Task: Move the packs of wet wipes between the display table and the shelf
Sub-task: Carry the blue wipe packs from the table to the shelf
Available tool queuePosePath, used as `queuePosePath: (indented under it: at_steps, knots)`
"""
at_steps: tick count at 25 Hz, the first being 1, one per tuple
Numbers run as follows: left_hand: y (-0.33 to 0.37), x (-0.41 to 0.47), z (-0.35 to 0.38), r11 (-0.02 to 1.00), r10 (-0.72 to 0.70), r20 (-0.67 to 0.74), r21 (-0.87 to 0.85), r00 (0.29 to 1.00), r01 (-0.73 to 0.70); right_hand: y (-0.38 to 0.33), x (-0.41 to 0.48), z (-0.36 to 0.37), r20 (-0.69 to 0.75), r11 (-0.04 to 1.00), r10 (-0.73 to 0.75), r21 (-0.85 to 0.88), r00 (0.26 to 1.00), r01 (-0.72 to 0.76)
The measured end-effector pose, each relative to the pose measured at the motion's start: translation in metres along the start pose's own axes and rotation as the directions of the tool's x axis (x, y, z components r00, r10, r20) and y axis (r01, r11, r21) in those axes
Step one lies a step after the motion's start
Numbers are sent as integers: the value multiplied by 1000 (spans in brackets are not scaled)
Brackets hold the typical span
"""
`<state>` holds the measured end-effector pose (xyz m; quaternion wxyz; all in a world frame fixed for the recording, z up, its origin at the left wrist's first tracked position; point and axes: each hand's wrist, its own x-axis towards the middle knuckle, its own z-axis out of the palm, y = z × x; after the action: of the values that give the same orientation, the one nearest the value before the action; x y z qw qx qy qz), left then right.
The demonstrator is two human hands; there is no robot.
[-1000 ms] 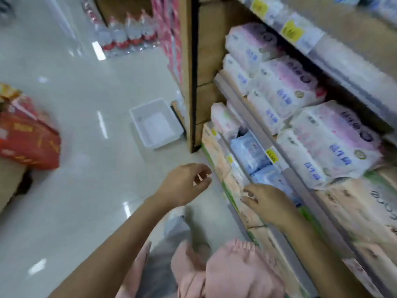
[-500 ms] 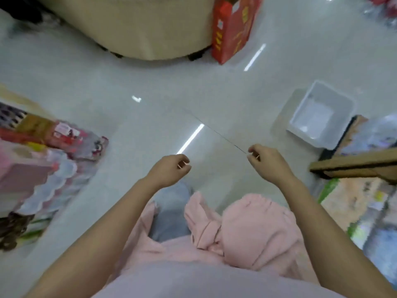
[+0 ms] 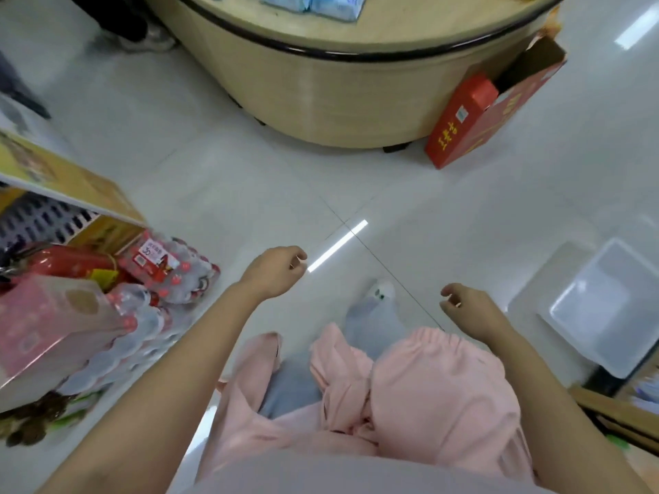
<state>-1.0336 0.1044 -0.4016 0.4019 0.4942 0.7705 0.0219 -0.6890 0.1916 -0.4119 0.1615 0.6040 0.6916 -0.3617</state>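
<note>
We log both hands empty, over the pale floor (image 3: 221,180) in the lower middle of the frame. The left hand (image 3: 274,270) hangs with its fingers loosely curled toward the palm, gripping nothing. The right hand (image 3: 467,304) sits lower and to the right, its fingers (image 3: 450,290) also loosely bent and slightly apart, touching nothing. The packs of wet wipes (image 3: 313,1) lie on the round display table (image 3: 356,56) at the top edge of the frame, well apart from both hands; the crop there is tight, so we count two or three blue packs at best. A red carton (image 3: 474,126) leans against the table's right side. A white tray (image 3: 606,308) lies on the floor at right. Shrink-wrapped bottle packs (image 3: 167,276) and a pink box (image 3: 46,315) fill the lower left. A wooden shelf edge (image 3: 613,411) shows at lower right.
</note>
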Motion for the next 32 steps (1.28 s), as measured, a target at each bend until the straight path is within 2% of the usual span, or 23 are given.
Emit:
queuePosePath:
  at_steps: [2, 4, 7, 11, 15, 20, 23, 27, 30, 32]
  knots:
    - [4, 48, -33, 994, -36, -41, -102, 998, 32, 5, 35, -17, 48, 997, 74, -8, 996, -74]
    - [4, 92, -62, 989, -84, -70, -126, 994, 74, 3, 77, -42, 124, 994, 110, -11, 986, -110]
    - [11, 146, -99, 972, -192, -70, -149, 979, 180, -27, 150, -101, 194, 993, 85, -102, 977, -67]
    - [39, 205, -146, 939, -250, -67, -259, 966, 225, -104, 260, -197, 145, 972, -94, -200, 985, 122]
    - [63, 258, -180, 865, -304, -107, -447, 947, 227, -202, 354, -277, 19, 946, -274, -174, 962, 273]
    - [50, 349, -230, 801, -336, -48, -539, 941, 259, -290, 436, -310, 3, 958, -286, -30, 958, 286]
    - [45, 411, -293, 842, -306, -59, -483, 950, 241, -318, 472, -309, 47, 978, -209, 18, 977, 209]
    - [50, 498, -379, 863, -293, -187, -473, 938, 176, -359, 516, -315, 26, 961, 49, 271, 998, -54]
    - [48, 544, -403, 893, -310, -301, -418, 902, 168, -379, 540, -316, 69, 816, 245, 524, 967, -244]
    - [44, 558, -402, 886, -346, -263, -406, 901, 222, -390, 550, -313, 170, 688, 284, 650, 943, -325]
